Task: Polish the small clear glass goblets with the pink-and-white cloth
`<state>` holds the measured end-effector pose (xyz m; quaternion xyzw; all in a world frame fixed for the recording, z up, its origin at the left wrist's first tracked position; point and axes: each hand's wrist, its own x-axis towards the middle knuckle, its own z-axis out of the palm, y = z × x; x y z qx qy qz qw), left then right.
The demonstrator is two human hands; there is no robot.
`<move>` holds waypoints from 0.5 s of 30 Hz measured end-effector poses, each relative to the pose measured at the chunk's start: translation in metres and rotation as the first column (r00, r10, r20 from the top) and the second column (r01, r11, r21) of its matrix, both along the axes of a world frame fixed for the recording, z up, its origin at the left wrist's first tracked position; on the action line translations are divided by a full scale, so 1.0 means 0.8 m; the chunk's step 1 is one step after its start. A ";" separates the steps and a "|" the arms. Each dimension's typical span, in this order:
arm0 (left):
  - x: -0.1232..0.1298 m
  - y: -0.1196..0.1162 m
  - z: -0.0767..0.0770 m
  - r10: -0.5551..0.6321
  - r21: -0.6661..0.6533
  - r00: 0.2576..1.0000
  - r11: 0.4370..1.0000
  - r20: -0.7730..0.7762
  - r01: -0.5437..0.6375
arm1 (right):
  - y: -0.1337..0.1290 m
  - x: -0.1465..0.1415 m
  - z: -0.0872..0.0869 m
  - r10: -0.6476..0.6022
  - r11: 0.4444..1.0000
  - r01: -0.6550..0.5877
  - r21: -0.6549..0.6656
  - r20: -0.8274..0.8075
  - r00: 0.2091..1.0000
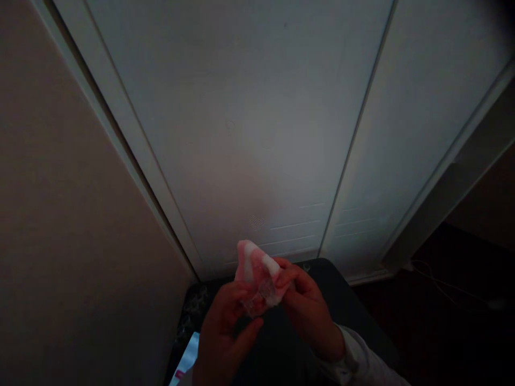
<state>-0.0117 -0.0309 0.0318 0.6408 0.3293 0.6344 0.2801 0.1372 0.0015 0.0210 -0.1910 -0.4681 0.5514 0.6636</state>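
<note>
A small folded pink and white striped cloth, fluffy in look, is held up in front of me at the lower middle of the view. Clear crinkled plastic lies around its lower part. My right hand pinches the cloth's right side between thumb and fingers. From the left, my left hand has its curled fingers against the plastic and the cloth's lower left, with the thumb standing apart below. The fingertips behind the cloth are hidden.
Below my hands is a dark padded surface with a patterned edge. A lit screen or card lies at its lower left. Pale panelled doors stand right behind, a wall at left. A white cable runs across the dark floor.
</note>
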 end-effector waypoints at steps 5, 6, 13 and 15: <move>0.005 -0.004 -0.001 0.030 -0.042 0.988 0.999 0.154 -0.024 | -0.008 0.006 0.005 0.004 0.990 -0.020 0.137 0.121 0.993; 0.005 -0.005 -0.001 0.031 -0.022 0.988 0.999 0.151 -0.028 | -0.010 0.009 0.007 0.006 0.987 -0.032 0.161 0.157 0.988; 0.003 -0.008 -0.003 0.004 0.039 0.992 0.999 0.129 -0.009 | -0.016 0.016 0.014 0.029 0.971 -0.085 0.224 0.243 0.970; 0.001 -0.006 -0.003 -0.017 0.055 0.994 0.998 0.107 0.011 | -0.013 0.016 0.014 0.002 0.959 -0.072 0.273 0.250 0.968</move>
